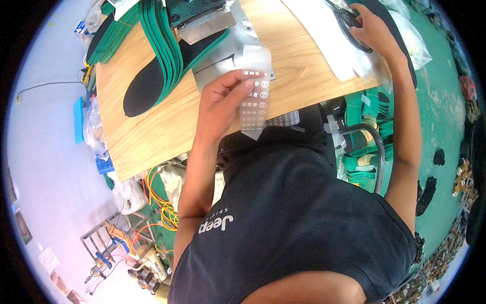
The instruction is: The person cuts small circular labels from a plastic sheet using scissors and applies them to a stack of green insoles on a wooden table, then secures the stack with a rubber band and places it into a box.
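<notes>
In my left hand a strip of clear film printed with rows of small white labels is pinched between thumb and fingers, near the table's front edge. The strip hangs down past that edge. My right hand reaches to the far right, its fingers closed around a black looped thing that looks like scissor handles; its far part is cut off by the picture's edge. Beneath it lies a white sheet. Left of my left hand, black-and-green insoles lie fanned out on the table.
A metal press block stands over a grey plate on the wooden table. More green insoles are stacked at the far left. Below the table's right side are bundled insoles and a bent metal tube. Coloured hoses trail at lower left.
</notes>
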Motion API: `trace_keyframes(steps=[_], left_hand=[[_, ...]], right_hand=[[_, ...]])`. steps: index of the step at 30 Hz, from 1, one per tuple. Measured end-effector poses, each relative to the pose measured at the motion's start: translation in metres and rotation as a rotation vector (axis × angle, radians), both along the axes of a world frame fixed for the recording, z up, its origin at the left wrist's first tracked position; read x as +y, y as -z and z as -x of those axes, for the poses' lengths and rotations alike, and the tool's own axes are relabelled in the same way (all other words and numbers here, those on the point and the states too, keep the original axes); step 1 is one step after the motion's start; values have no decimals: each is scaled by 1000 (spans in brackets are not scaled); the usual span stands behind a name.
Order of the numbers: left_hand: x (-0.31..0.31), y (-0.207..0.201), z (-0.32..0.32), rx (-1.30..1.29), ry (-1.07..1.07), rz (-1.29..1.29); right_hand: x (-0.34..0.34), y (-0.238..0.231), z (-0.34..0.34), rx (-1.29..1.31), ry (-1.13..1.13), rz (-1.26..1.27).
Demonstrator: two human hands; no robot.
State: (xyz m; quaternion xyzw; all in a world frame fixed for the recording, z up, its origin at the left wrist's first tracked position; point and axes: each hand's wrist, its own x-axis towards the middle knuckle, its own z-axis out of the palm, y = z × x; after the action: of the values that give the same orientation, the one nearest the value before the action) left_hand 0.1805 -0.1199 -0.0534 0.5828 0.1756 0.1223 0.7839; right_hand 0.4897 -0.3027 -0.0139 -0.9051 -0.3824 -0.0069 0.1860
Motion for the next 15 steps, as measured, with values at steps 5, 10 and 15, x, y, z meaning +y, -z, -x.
trace_keyframes(steps=[5, 10, 15], left_hand=[[0, 4, -9, -85, -65, 1], [-10, -9, -26, -196, -112, -50], [-18, -8, -48, -225, -156, -147]], right_hand=[[-31, -8, 9, 329, -20, -679], [-88, -21, 91, 715, -82, -542], [-104, 4, 149, 1279, -112, -433]])
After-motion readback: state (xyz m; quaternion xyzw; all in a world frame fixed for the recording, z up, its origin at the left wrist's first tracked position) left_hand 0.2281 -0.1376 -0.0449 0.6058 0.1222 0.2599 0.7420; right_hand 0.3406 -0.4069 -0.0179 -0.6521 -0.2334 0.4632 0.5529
